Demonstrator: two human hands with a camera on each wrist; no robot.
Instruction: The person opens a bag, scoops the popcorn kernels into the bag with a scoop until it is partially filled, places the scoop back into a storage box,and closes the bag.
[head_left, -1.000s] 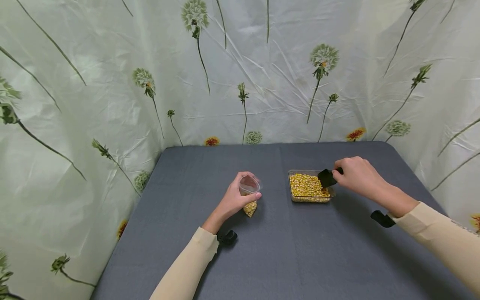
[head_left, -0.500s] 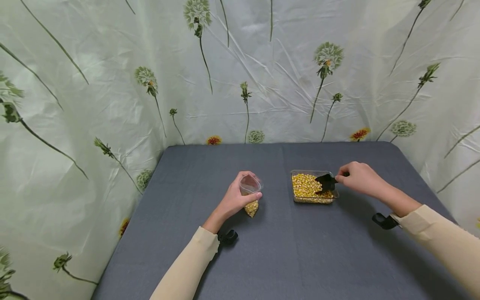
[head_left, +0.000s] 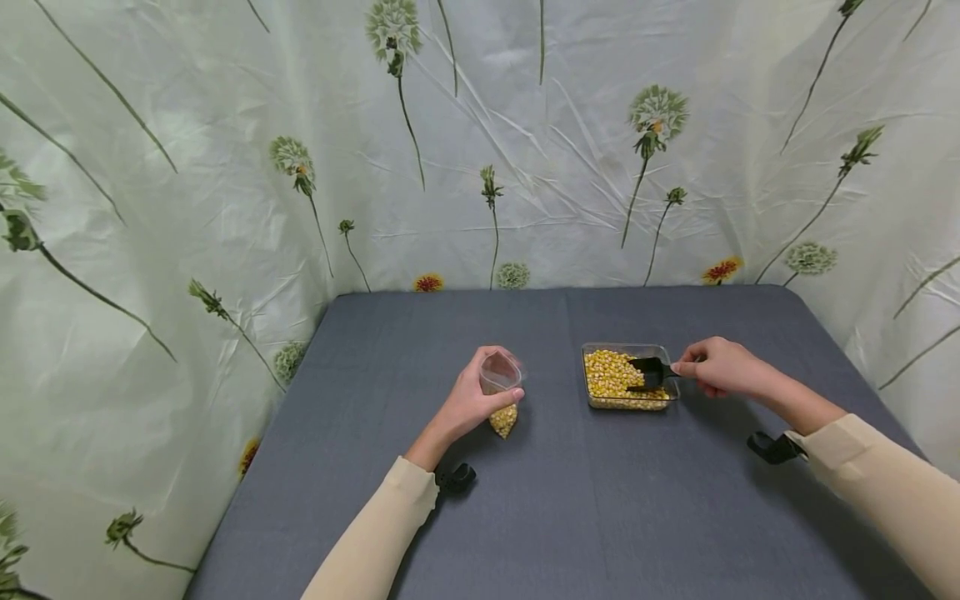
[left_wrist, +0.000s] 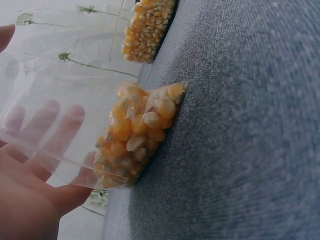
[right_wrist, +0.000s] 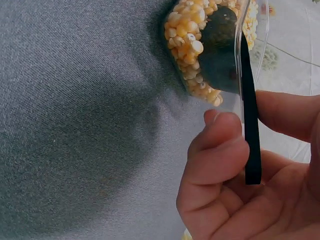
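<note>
A: What are the fingers (right_wrist: 212, 162) of the right hand (head_left: 723, 367) doing?

B: Pinching the handle of a black scoop (head_left: 651, 374), narrow, thumb on one side and curled fingers on the other.

A: And the scoop itself?

B: Its blade sits among the yellow kernels (head_left: 610, 372) in a clear tub (head_left: 630, 345), towards the tub's right end; the handle passes over the right rim.

A: The left hand (head_left: 467, 400)?

B: It's left of the tub, holding a clear bag (left_wrist: 92, 100), thumb in front and fingers curved round behind. The bag's mouth gapes upward, and kernels fill its lower end.

A: So the bag is well apart from the tub?

B: Yes, to its left and slightly nearer the person.

A: Farther out?

B: Cream sleeves (head_left: 375, 529), nearer the person than the tub, each with a black wrist piece (head_left: 456, 477) by the cuff. Beneath the tub is a grey tabletop (head_left: 525, 517); behind it, a pale curtain (head_left: 450, 167) printed with dandelions.
</note>
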